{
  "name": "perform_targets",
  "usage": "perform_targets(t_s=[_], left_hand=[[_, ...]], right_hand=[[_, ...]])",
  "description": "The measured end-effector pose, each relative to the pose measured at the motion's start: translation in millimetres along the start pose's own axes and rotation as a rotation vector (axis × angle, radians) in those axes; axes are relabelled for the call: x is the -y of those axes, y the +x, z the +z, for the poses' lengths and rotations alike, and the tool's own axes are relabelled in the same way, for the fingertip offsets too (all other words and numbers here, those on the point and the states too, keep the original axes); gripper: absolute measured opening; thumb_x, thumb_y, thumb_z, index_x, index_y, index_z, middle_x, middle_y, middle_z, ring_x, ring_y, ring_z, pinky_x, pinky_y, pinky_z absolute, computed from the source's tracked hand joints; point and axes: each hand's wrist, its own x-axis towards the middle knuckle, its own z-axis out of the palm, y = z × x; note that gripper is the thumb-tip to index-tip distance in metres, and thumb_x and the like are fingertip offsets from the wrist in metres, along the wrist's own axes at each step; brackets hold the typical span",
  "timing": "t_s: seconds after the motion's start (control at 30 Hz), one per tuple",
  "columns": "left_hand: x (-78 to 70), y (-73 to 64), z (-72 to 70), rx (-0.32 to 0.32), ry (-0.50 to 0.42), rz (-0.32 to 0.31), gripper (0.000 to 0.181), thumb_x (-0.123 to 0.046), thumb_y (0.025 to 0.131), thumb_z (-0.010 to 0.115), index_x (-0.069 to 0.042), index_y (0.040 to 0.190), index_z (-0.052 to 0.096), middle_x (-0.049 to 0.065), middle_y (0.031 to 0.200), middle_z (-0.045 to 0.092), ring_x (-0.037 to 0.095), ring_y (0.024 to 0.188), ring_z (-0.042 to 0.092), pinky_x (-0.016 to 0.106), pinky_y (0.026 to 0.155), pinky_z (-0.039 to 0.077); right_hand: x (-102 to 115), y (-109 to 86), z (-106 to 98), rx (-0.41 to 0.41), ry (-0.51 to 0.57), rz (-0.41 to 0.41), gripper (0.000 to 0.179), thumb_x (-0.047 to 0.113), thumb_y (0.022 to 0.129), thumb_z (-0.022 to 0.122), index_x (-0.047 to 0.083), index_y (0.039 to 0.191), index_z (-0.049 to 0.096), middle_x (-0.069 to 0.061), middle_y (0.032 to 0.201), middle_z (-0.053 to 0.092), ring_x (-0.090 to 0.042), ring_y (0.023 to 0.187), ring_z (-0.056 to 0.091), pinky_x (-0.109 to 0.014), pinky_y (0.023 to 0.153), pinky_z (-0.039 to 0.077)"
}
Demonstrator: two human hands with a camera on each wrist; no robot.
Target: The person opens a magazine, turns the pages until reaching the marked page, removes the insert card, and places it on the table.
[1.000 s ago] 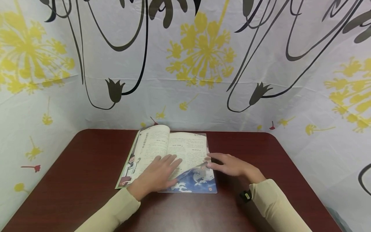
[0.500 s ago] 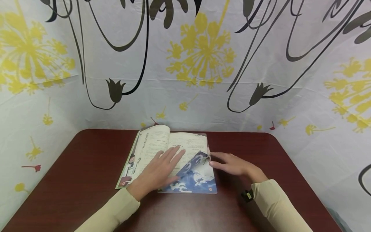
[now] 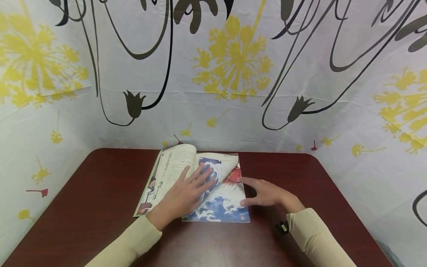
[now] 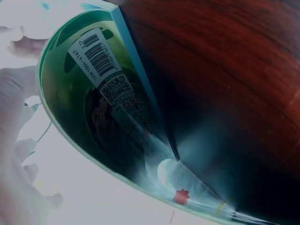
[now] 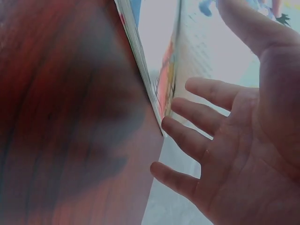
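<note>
A magazine lies open on the dark red table. One leaf curls up and leftward, its wave-printed side showing. Under it is a page with blue waves and a red picture. My left hand has its fingers spread against the lifted leaf. At the magazine's right edge is my right hand, thumb and fingers apart with nothing between them. In the left wrist view, the green back cover bows up beside the pale left hand. The right wrist view shows the right palm with straight fingers.
The table reaches a patterned fabric wall just behind the magazine. A dark wrist device sits below the right sleeve. The left sleeve crosses the table's near side.
The leaf's lower right corner has swung up and left, uncovering more of the wave page and a red picture. My right hand has let go of it; the left hand's fingers have spread over it.
</note>
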Motion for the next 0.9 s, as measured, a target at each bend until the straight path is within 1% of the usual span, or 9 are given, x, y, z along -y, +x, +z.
perform_targets(t_s=[0.13, 0.27, 0.37, 0.5, 0.57, 0.73, 0.8, 0.9], left_hand=[[-0.7, 0.3, -1.1, 0.037, 0.035, 0.006, 0.059, -0.027, 0.089, 0.068, -0.023, 0.145, 0.052, 0.006, 0.158, 0.037, 0.03, 0.15, 0.022, 0.06, 0.116, 0.019], [-1.8, 0.5, -2.3, 0.081, 0.047, 0.005, 0.057, -0.028, 0.089, 0.068, -0.023, 0.144, 0.054, 0.006, 0.158, 0.037, 0.03, 0.15, 0.022, 0.058, 0.117, 0.017], [-2.1, 1.0, -3.0, 0.115, 0.046, 0.012, 0.055, -0.029, 0.091, 0.067, -0.023, 0.144, 0.055, 0.006, 0.158, 0.037, 0.029, 0.15, 0.022, 0.055, 0.118, 0.016], [-1.9, 1.9, -3.5, 0.15, 0.045, 0.034, 0.048, -0.03, 0.093, 0.065, -0.023, 0.14, 0.059, 0.008, 0.158, 0.037, 0.029, 0.15, 0.023, 0.052, 0.119, 0.017], [-1.6, 2.2, -4.1, 0.156, 0.048, 0.043, 0.043, -0.029, 0.094, 0.065, -0.024, 0.136, 0.063, 0.009, 0.157, 0.039, 0.03, 0.149, 0.024, 0.052, 0.119, 0.017], [-0.6, 2.4, -5.9, 0.137, 0.063, 0.054, 0.032, -0.028, 0.091, 0.067, -0.021, 0.122, 0.072, 0.01, 0.153, 0.044, 0.033, 0.147, 0.029, 0.053, 0.118, 0.021], [-0.5, 2.4, -6.4, 0.134, 0.063, 0.046, 0.031, -0.028, 0.09, 0.066, -0.018, 0.119, 0.073, 0.009, 0.153, 0.045, 0.033, 0.147, 0.029, 0.053, 0.118, 0.02], [-0.7, 1.8, -5.9, 0.136, 0.052, 0.02, 0.033, -0.03, 0.089, 0.066, -0.015, 0.118, 0.073, 0.009, 0.154, 0.044, 0.032, 0.148, 0.027, 0.052, 0.119, 0.018]], right_hand=[[2, 1.3, 6, 0.016, -0.026, -0.042, 0.095, 0.056, 0.078, 0.078, 0.007, 0.151, 0.041, -0.011, 0.151, 0.045, -0.031, 0.137, 0.043, -0.055, 0.108, 0.037], [5, 2.5, 11, 0.029, -0.058, -0.08, 0.1, 0.053, 0.072, 0.084, 0.007, 0.15, 0.042, -0.015, 0.154, 0.041, -0.034, 0.139, 0.042, -0.056, 0.108, 0.038], [7, 3.2, 13, 0.044, -0.076, -0.088, 0.101, 0.05, 0.068, 0.088, 0.006, 0.148, 0.045, -0.017, 0.154, 0.04, -0.035, 0.139, 0.041, -0.055, 0.106, 0.039], [8, 3.5, 15, 0.082, -0.085, -0.063, 0.097, 0.045, 0.067, 0.09, 0.006, 0.146, 0.049, -0.014, 0.155, 0.04, -0.035, 0.139, 0.041, -0.055, 0.106, 0.039], [8, 3.7, 16, 0.093, -0.092, -0.056, 0.095, 0.043, 0.067, 0.091, 0.006, 0.145, 0.05, -0.014, 0.156, 0.039, -0.035, 0.139, 0.041, -0.055, 0.106, 0.039], [7, 4.5, 19, 0.078, -0.14, -0.082, 0.092, 0.041, 0.067, 0.091, 0.006, 0.143, 0.053, -0.015, 0.154, 0.041, -0.036, 0.138, 0.043, -0.055, 0.105, 0.04], [8, 4.4, 20, 0.071, -0.155, -0.086, 0.092, 0.041, 0.067, 0.091, 0.006, 0.143, 0.053, -0.015, 0.153, 0.042, -0.036, 0.137, 0.044, -0.055, 0.104, 0.041], [10, 4.3, 20, 0.066, -0.161, -0.085, 0.092, 0.041, 0.066, 0.091, 0.006, 0.142, 0.053, -0.015, 0.152, 0.044, -0.035, 0.137, 0.044, -0.055, 0.104, 0.041]])
